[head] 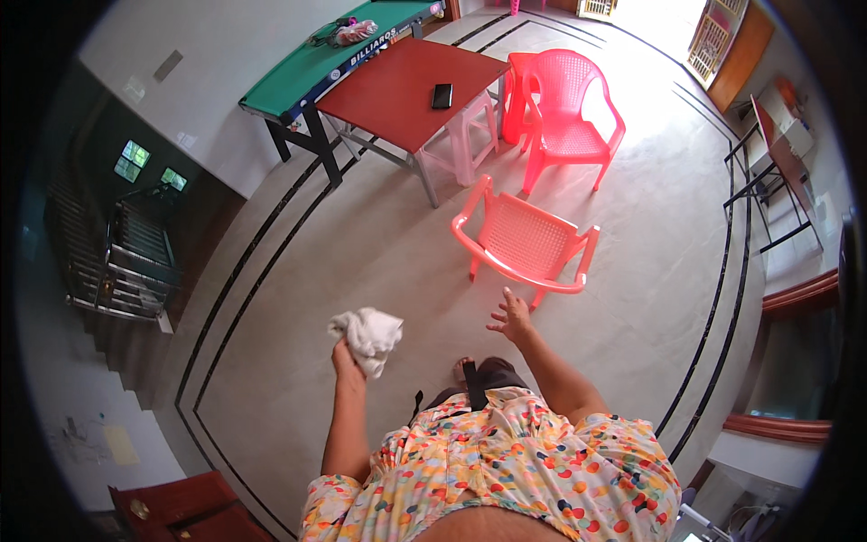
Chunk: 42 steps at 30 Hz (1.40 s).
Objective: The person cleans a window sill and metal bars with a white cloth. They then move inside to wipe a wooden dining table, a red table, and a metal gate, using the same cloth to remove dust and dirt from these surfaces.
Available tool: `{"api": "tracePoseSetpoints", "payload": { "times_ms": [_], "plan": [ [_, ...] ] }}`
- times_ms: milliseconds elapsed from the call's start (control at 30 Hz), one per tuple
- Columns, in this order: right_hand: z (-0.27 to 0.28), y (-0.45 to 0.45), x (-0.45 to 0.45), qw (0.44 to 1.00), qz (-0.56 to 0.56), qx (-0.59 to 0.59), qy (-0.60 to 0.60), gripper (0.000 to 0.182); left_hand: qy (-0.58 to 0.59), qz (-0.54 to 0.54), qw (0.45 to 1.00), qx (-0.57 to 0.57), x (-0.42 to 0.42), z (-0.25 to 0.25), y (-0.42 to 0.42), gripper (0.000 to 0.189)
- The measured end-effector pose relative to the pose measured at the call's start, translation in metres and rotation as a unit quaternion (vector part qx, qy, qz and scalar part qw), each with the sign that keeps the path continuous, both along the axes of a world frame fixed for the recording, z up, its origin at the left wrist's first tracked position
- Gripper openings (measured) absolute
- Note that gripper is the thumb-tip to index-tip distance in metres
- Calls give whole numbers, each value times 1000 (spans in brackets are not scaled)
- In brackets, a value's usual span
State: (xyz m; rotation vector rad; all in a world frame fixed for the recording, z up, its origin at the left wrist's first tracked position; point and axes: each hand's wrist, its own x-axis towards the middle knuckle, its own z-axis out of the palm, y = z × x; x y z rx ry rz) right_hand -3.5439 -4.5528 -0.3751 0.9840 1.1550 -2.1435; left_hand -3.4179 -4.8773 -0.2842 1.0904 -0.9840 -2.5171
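Observation:
In my left hand (pixel 348 360) is a crumpled white cloth (pixel 369 337), held out over the tiled floor. My right hand (pixel 511 317) is empty, its fingers spread, just short of the back of a salmon-pink plastic armchair (pixel 528 234). That chair's back is toward me. Beyond it stands a brighter pink plastic armchair (pixel 574 139). A red-topped folding table (pixel 406 85) is ahead to the left, with a black phone-like object (pixel 442 96) lying on it.
A green billiards table (pixel 291 74) stands against the left wall, bearing a plastic bag (pixel 355 32). Pink stools (pixel 467 135) are under and beside the red table. A narrow table (pixel 779 149) lines the right wall. Stairs with a metal railing (pixel 135 271) are at left.

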Motion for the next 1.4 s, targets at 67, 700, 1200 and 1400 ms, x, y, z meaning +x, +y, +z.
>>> {"api": "tracePoseSetpoints", "payload": {
  "times_ms": [67,700,1200,1400],
  "plan": [
    [-4,-16,-26,997,-66,-23,-23,79,5,-33,999,9,-51,1,-6,24],
    [-48,-18,-123,727,-582,171,-321,22,-65,-239,968,-33,-396,-24,-126,31],
    [-46,78,-31,573,-328,525,-537,42,-39,-356,934,-3,-671,-1,-37,29],
    [-24,63,-105,491,-156,611,-602,62,-54,-336,940,-6,-781,-54,-129,32]
  ]
}}
